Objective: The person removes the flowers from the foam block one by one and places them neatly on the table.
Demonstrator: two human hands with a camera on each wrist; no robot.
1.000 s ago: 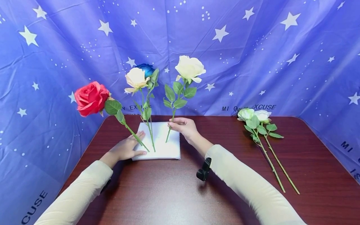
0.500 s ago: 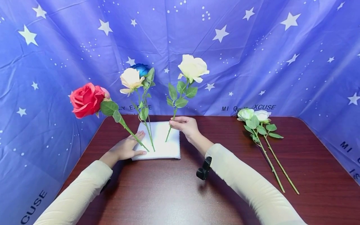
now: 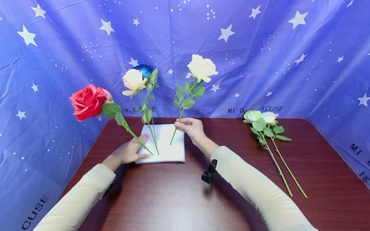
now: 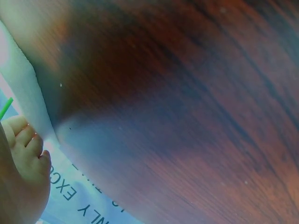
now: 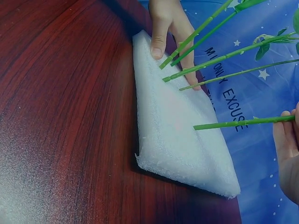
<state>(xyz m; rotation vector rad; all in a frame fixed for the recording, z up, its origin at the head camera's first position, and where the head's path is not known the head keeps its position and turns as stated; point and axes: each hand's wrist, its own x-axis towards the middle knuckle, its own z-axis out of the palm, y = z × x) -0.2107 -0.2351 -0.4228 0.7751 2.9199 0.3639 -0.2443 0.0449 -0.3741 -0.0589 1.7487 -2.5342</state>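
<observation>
My right hand [image 3: 192, 130] pinches the stem of a white rose [image 3: 201, 68] between thumb and fingers. In the right wrist view that stem [image 5: 243, 122] meets the top of a white foam block [image 5: 173, 116]. Across the block's left edge rests my left hand [image 3: 130, 150], fingers and thumb spread. Close by it, a red rose [image 3: 88, 102] leans left from the foam, a pinkish bloom [image 3: 108, 95] partly hidden behind it. A cream rose [image 3: 134, 81] stands more upright, covering part of a blue rose [image 3: 145, 70].
Two pale roses [image 3: 261, 120] lie on the dark red wooden table [image 3: 173, 195] at the right, stems toward the front. A blue cloth [image 3: 173, 32] with stars hangs behind the table and along its sides.
The white rose's bloom has tilted slightly right with my right hand's grip. The red, cream and blue roses have swung a little left. My left hand stays on the foam.
</observation>
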